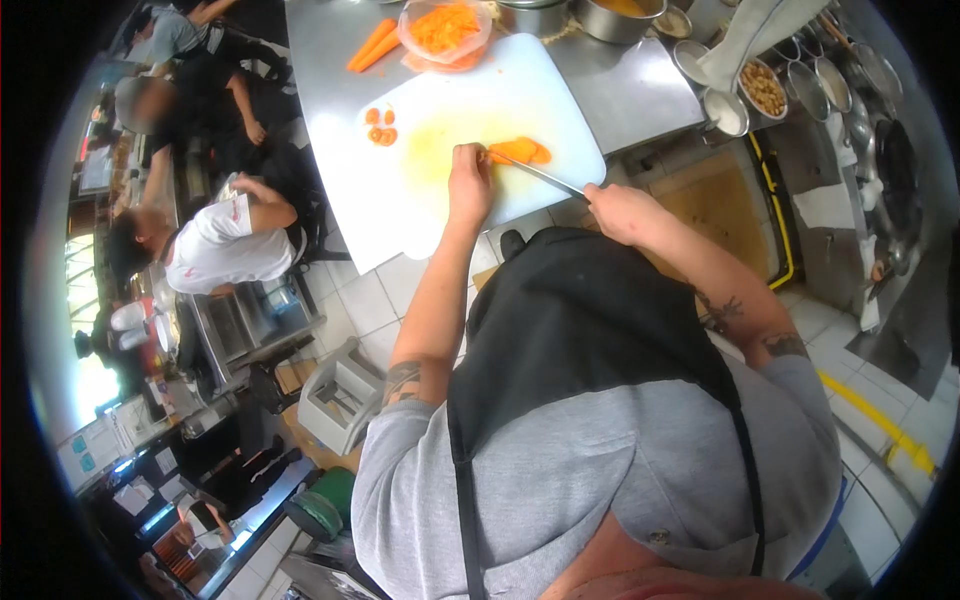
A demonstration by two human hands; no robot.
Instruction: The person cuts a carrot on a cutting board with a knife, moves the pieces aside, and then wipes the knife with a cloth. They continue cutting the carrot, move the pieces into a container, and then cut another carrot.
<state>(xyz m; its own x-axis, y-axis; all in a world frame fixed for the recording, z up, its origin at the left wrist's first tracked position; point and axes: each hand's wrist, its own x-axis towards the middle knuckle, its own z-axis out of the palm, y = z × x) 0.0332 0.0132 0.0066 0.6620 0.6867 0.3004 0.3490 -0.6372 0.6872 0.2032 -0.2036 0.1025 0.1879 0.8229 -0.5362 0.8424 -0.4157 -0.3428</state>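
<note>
Head view hides the fingertips of the left hand (468,185): they curl down at one end of the orange carrot (519,150), and I cannot tell whether they pinch it or only press. The right hand (622,212) is closed around the knife (548,178), its fist covering the handle; the slim metal blade slants to the carrot, which lies on the smooth white cutting board (540,80). Small round orange slices (381,126) sit near the board's left edge. Beyond, a translucent plastic tub (437,62) heaped with fine shreds stands beside whole, tapering carrots (372,46); a shiny metal pot (620,28) is cut off above.
</note>
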